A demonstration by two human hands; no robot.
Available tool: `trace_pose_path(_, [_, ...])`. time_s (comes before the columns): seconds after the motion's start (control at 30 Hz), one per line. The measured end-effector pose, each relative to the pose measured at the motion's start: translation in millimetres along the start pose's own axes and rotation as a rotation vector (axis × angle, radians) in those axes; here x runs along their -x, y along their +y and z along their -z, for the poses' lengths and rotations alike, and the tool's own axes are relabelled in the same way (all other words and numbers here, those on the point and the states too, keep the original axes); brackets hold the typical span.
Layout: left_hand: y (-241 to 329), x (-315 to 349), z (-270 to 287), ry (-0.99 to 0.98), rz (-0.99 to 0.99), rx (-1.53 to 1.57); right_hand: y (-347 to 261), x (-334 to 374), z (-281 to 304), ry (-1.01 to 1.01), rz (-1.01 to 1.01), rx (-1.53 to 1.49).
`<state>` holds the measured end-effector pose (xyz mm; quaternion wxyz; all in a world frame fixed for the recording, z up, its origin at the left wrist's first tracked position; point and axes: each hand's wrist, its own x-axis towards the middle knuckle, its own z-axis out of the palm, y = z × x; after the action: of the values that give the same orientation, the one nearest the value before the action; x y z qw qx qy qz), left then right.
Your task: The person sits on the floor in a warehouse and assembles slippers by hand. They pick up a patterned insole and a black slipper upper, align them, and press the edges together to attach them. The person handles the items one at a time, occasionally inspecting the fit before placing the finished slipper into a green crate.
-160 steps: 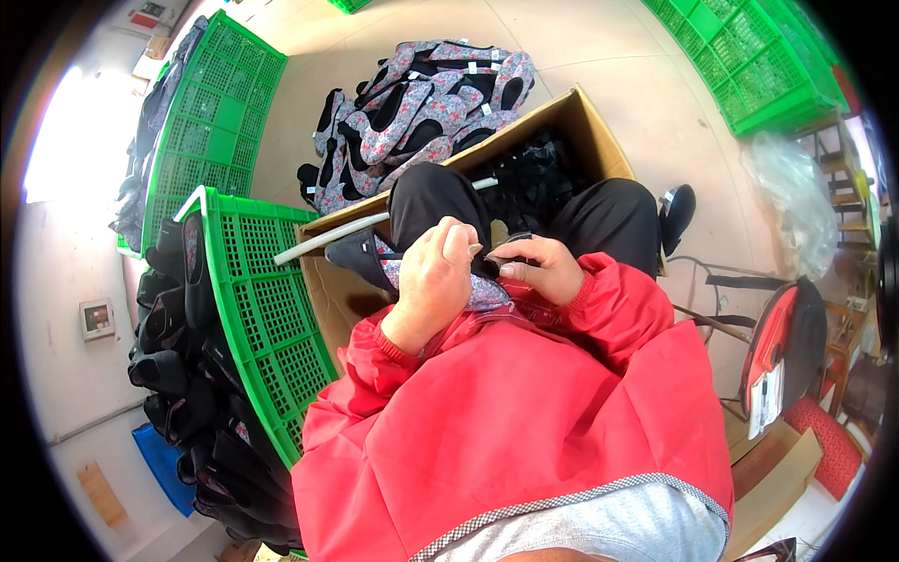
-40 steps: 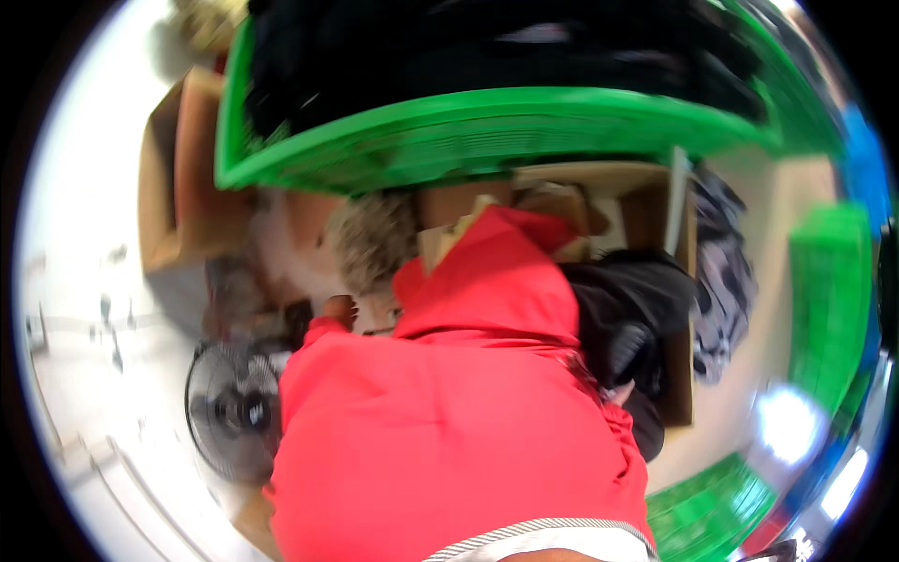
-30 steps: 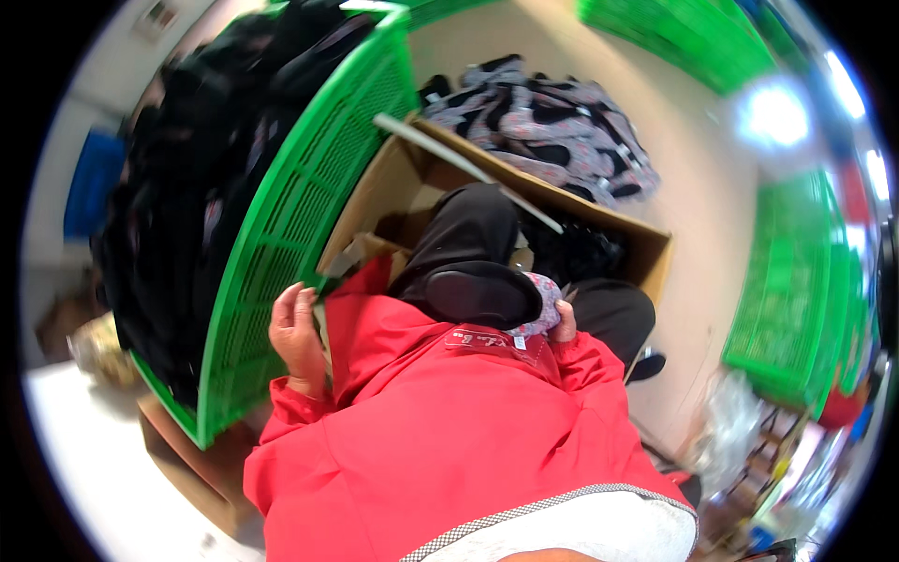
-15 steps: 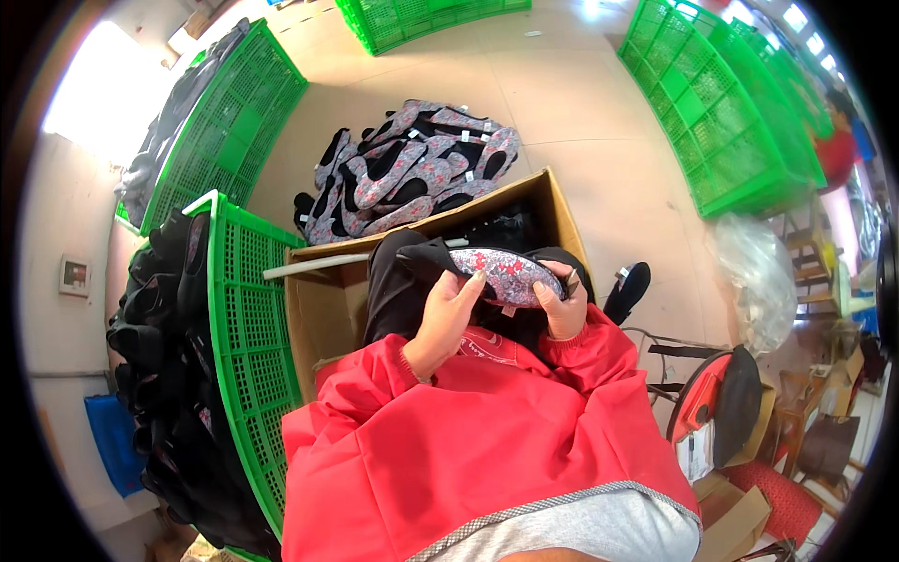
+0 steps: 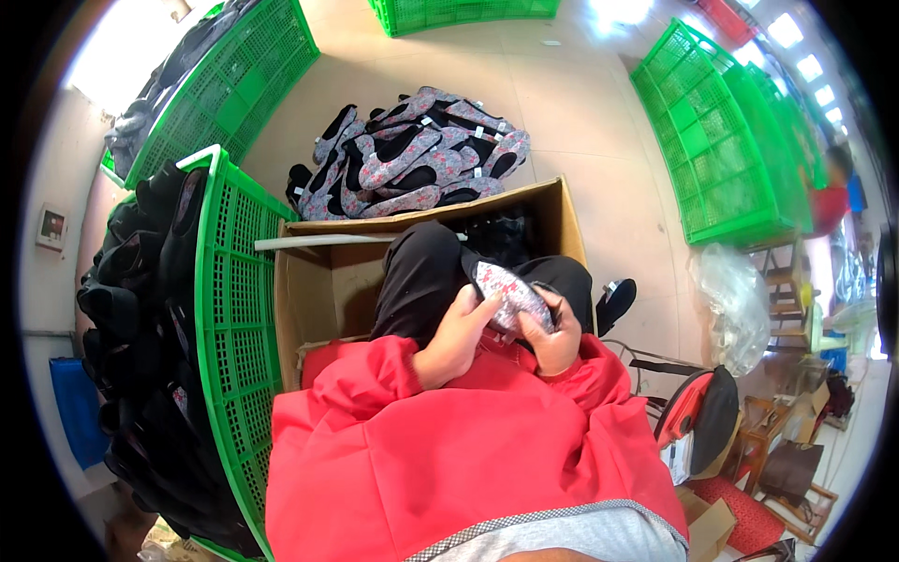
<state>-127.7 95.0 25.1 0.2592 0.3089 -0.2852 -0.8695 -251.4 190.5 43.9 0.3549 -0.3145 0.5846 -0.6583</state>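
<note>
A slipper (image 5: pixel 504 287) with a grey, red and white floral pattern and black edges is held above my lap. My left hand (image 5: pixel 457 335) grips its near left side, the thumb lying on the patterned face. On the other side my right hand (image 5: pixel 551 335) is closed round its near right end, thumb pressed on the pattern. The fingers underneath are partly hidden. Beyond my knees, a heap of similar floral slippers (image 5: pixel 403 173) with black openings and small white tags lies on the floor.
An open cardboard box (image 5: pixel 323 286) stands round my legs, with a pale tube (image 5: pixel 318 241) across it. At left, a green crate (image 5: pixel 239 347) holds black slippers (image 5: pixel 122 309). More green crates (image 5: pixel 712 140) stand farther off. One dark slipper (image 5: pixel 615 303) lies right of the box.
The slipper has turned from lying crosswise to slanting down to the right, nearer my body. Both hands moved with it. The view has shifted slightly.
</note>
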Motion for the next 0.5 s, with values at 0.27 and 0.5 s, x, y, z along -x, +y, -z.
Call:
trace_pose_path(0.27, [28.1, 52.3, 62.0, 0.120, 0.145, 0.134, 11.9, 17.9, -54.1, -0.272, 0.263, 0.377])
trace_pose_path(0.5, [46.8, 45.8, 76.7, 0.119, 0.137, 0.238, 23.0, 5.0, -70.0, -0.386, 0.189, 0.430])
